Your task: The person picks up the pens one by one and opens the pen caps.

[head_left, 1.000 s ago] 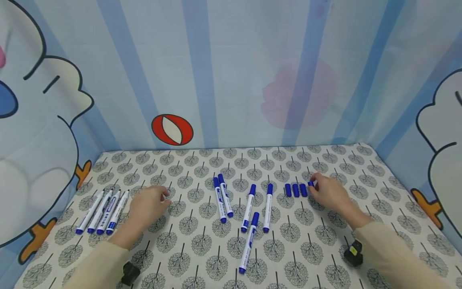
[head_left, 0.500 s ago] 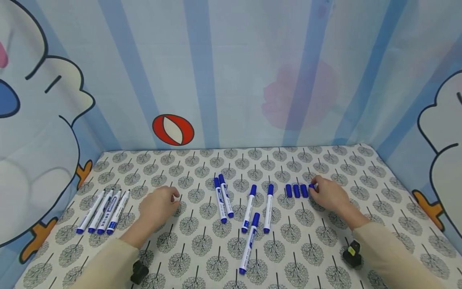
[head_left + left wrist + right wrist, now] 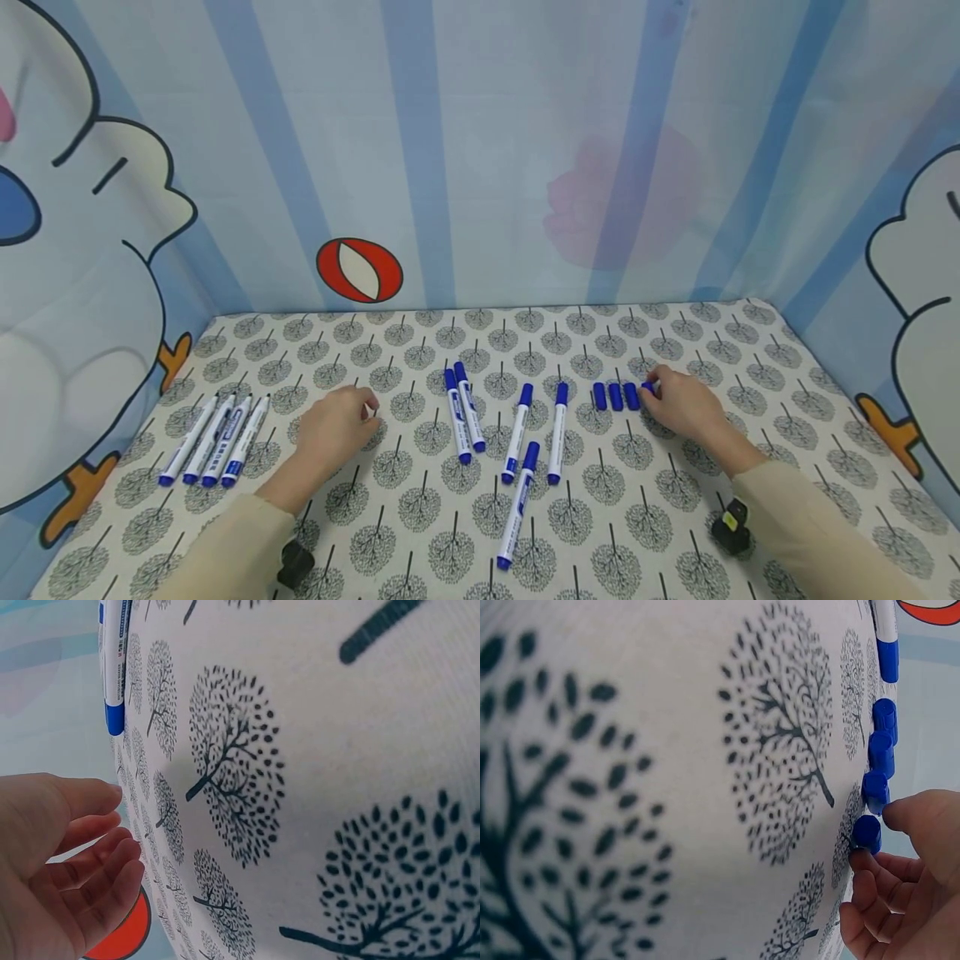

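My right hand (image 3: 681, 403) is at the right end of a row of blue marker caps, with thumb and fingertips about the last marker cap (image 3: 867, 832). The hand partly hides that cap in the head view. Just left of it lie three more caps, the nearest being a blue cap (image 3: 632, 397). My left hand (image 3: 337, 424) is over the cloth left of centre, palm facing inward, fingers loosely bent and holding nothing. Nearest to it on the right is a capped whiteboard marker (image 3: 457, 417), with a second marker (image 3: 469, 407) alongside.
Three more capped markers lie in the middle, among them a front marker (image 3: 517, 507). Several uncapped markers stand side by side at the left, including an uncapped marker (image 3: 246, 442). Tree-patterned cloth (image 3: 420, 508) covers the table, and a printed curtain (image 3: 495, 167) backs it.
My left hand has moved right, away from the uncapped markers. My right hand has stayed at the end of the cap row, with hardly any movement.
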{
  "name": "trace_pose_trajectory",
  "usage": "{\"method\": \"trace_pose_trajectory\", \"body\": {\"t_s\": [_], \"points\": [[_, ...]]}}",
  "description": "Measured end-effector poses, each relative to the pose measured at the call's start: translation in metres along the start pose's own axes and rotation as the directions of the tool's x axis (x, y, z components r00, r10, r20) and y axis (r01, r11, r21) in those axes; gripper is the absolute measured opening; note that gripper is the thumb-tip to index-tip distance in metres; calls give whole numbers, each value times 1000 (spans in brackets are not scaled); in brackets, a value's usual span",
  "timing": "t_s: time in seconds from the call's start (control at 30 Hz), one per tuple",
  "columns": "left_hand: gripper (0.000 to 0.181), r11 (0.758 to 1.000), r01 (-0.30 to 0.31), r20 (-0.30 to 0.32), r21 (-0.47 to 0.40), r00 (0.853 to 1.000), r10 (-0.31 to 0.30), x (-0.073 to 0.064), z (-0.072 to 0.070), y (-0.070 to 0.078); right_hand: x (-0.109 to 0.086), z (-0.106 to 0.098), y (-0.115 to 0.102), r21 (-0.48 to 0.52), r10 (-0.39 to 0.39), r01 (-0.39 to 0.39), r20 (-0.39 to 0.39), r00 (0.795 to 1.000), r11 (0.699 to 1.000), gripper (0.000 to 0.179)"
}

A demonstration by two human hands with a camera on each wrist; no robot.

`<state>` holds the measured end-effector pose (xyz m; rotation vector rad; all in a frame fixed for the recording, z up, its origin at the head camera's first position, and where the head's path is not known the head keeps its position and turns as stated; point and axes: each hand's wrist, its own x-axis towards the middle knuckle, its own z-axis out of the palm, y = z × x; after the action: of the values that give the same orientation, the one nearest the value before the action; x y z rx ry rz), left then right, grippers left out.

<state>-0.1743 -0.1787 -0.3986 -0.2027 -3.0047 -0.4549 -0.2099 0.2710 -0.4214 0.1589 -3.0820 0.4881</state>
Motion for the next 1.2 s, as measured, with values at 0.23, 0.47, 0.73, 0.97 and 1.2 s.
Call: {"method": "trace_pose_trajectory", "body": {"t_s": [0.23,0.47,0.73,0.97,1.2], "points": [[15,1000,-5,-1,-4,1000,5,2,1,3,0,-2,1,13,13,-13,-3,1000,1000,36],[15,1000,-29,-2,4,1000,29,6,3,9,0,-5,1,24,-2,3,-28,1000,1000,33],[21,999,-39,10,-27,999,40,11,6,18,2,-8,-2,9,-55,56,-76,996,998,31],[31,997,-59,14,-39,998,60,15,11,29,2,-11,-9,-4,-107,107,-93,990,994,31],[40,998,-50,20,-28,999,51,19,18,41,1,-10,-17,10,-122,124,-113,986,992,35]]}}
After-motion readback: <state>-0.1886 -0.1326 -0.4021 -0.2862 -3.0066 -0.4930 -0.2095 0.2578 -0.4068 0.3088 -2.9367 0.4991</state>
